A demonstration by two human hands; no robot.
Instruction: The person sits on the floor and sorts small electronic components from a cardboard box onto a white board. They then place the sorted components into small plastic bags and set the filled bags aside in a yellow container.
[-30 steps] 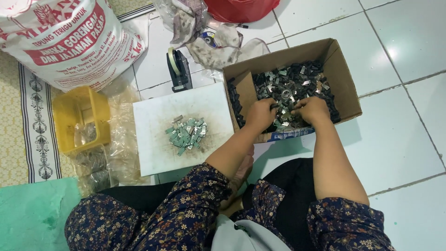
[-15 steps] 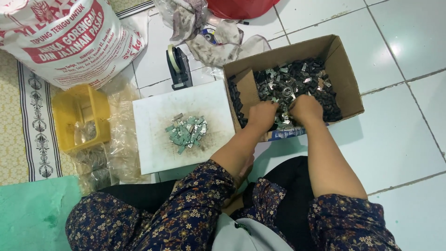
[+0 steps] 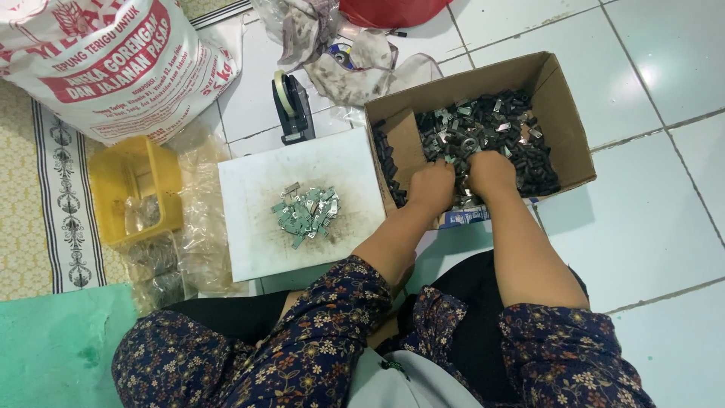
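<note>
A person in dark floral sleeves is sitting on a floor of pale glossy tiles (image 3: 649, 227), leaning forward with both arms stretched into an open brown cardboard box (image 3: 563, 113). The left hand (image 3: 432, 186) and right hand (image 3: 491, 174) are lying side by side, palms down, buried in the heap of small dark and silvery metal clips (image 3: 483, 125) filling the box; with the fingers sunk among the pieces, whether each grip is closing on any cannot be told. The box is sitting just ahead of the knees, seemingly so both hands can reach it without shifting.

Just left of the box, touching its near corner, a square white board (image 3: 257, 242), smudged grey, is lying flat on the tiles as a makeshift worktop, carrying a small pile of bright silvery metal pieces (image 3: 306, 214) at its centre, apart from the bulk stock. Further left, clear plastic bags (image 3: 200, 219) holding more parts are slumping beside a yellow plastic basket (image 3: 113, 177), which is resting on a patterned cream mat (image 3: 30, 211); a green sheet (image 3: 53, 347) is covering the near left corner.

Beyond the board, a black tape dispenser (image 3: 291, 106) is standing upright. At the far edge, a large white and red printed sack (image 3: 113, 60) is bulging at left, with crumpled cloth (image 3: 340, 53) and part of a red plastic container (image 3: 389, 9) towards the middle.
</note>
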